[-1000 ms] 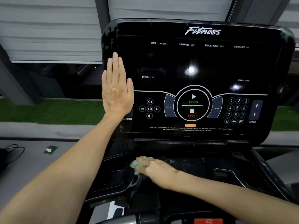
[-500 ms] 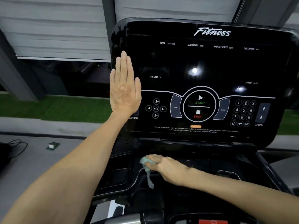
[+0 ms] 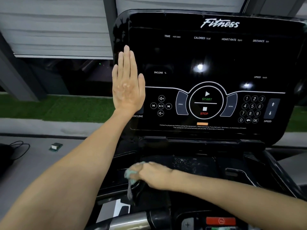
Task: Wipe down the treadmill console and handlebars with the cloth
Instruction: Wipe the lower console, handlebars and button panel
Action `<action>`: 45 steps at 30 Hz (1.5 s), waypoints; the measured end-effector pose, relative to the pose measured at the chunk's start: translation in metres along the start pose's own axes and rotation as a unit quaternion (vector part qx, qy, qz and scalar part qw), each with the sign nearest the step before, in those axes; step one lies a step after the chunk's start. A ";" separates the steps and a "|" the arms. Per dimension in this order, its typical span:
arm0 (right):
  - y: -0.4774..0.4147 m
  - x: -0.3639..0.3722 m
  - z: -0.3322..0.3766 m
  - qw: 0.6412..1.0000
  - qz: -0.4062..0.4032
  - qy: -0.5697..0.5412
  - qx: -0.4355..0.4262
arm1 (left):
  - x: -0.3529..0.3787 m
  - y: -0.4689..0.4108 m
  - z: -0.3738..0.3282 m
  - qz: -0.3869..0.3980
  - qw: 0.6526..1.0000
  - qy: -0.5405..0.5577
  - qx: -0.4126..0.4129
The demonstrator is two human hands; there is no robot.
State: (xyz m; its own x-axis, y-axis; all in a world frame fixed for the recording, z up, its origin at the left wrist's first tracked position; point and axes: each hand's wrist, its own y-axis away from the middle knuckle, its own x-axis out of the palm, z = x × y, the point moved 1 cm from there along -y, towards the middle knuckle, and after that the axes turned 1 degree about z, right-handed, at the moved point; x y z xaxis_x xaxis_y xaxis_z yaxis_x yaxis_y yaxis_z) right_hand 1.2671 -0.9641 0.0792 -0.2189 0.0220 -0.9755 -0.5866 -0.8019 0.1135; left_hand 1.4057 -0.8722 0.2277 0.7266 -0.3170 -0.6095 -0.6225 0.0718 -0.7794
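Your left hand (image 3: 127, 83) flat w/ fingers straight on console (image 3: 216, 60) left edge, right hand (image 3: 154, 175) fingers gripping cloth (image 3: 131, 175) on near tray (image 3: 196, 163), blurred

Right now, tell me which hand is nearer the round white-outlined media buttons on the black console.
Left. The left hand lies flat just left of the media buttons; the right hand is lower, down in the tray, holding the teal cloth.

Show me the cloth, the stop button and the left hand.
cloth (image 3: 131, 176), head view, its teal bunched part
stop button (image 3: 204, 108), head view, its white square
left hand (image 3: 127, 90), head view, back of the hand
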 end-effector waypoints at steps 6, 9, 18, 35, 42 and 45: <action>0.041 0.004 -0.044 0.988 -0.079 -0.075 0.107 | 0.000 0.000 0.000 0.000 1.000 0.000 0.000; 0.066 -0.002 -0.060 0.980 -0.101 -0.085 0.145 | -0.001 0.000 0.000 0.003 1.000 0.001 -0.002; 0.111 0.006 -0.063 0.968 -0.084 -0.136 0.195 | -0.002 -0.001 -0.001 0.006 1.000 0.002 -0.002; 0.141 0.004 -0.061 0.983 0.027 -0.097 0.152 | -0.003 0.000 -0.002 0.012 1.000 -0.002 -0.005; 0.125 -0.003 -0.090 0.983 0.001 -0.012 0.181 | -0.004 0.000 -0.002 0.003 1.000 0.005 0.001; 0.133 0.004 -0.092 0.986 -0.003 -0.049 0.162 | -0.003 0.000 -0.003 0.000 1.000 0.004 0.002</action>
State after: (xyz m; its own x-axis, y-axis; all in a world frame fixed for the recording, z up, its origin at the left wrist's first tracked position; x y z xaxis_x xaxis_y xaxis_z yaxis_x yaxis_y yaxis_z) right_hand 1.2598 -1.1256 0.0726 -0.2790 0.0959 -0.9555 -0.8030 -0.5690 0.1774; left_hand 1.4026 -0.8738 0.2294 0.7238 -0.3244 -0.6090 -0.6217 0.0764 -0.7795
